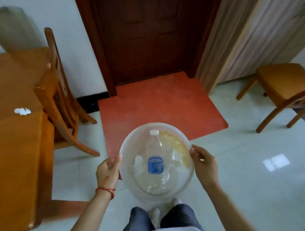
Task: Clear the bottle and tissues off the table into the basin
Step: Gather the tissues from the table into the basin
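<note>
I hold a round white basin in front of me above the floor. My left hand grips its left rim and my right hand grips its right rim. Inside lies a clear plastic bottle with a blue label and white cap, cap pointing away from me. White crumpled tissues lie around the bottle in the basin. One more white tissue rests on the wooden table at the left, near its right edge.
A wooden chair is pushed against the table's right side. Another wooden chair stands at the right. Ahead are a dark brown door and a red floor patch. Pale tiled floor lies underfoot.
</note>
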A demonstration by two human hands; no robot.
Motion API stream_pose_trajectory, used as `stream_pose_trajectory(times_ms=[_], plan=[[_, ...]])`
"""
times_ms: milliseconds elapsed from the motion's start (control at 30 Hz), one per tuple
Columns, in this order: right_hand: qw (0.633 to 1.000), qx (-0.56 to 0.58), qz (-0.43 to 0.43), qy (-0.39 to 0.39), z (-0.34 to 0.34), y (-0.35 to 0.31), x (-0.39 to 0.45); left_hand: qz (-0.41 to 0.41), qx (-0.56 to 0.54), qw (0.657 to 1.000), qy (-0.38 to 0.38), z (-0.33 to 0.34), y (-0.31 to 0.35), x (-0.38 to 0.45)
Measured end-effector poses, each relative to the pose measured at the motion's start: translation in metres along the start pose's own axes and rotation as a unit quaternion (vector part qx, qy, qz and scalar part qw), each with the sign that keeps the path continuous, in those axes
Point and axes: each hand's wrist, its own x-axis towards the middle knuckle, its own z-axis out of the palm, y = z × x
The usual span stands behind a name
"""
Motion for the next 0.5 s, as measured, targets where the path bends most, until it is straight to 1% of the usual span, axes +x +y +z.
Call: stream_pose_trajectory(times_ms=[233,500], plan=[[0.994,-0.025,-0.041,-0.097,0.038,-0.026,0.079,-0.041,-0.045,0.994,0.091,0.017,0.017,0.038],[0.972,-0.059,-0.104,-0.202,0.079,-0.071,0.182,-0.083,-0.083,0.973,0.197,0.049,0.041,0.08]])
